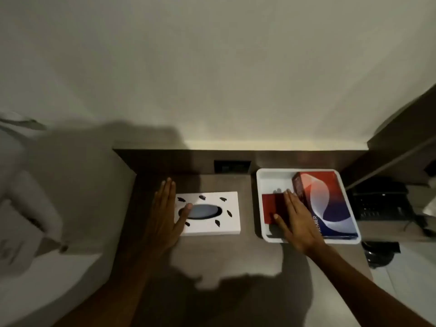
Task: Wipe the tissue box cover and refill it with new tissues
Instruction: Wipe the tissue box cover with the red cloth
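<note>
Left hand point(165, 208) beside cover point(212, 214); right hand point(296, 218) over tray's point(262, 185) cloth point(271, 208)

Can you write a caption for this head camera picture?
Left hand steadies white tissue box cover; right hand reaches red cloth in tray.

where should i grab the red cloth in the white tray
Judging by its pose, pinch the red cloth at its left edge, coming from above. It lies flat in the white tray, the right hand covers its right part, and the tissue pack blocks that side.
</note>
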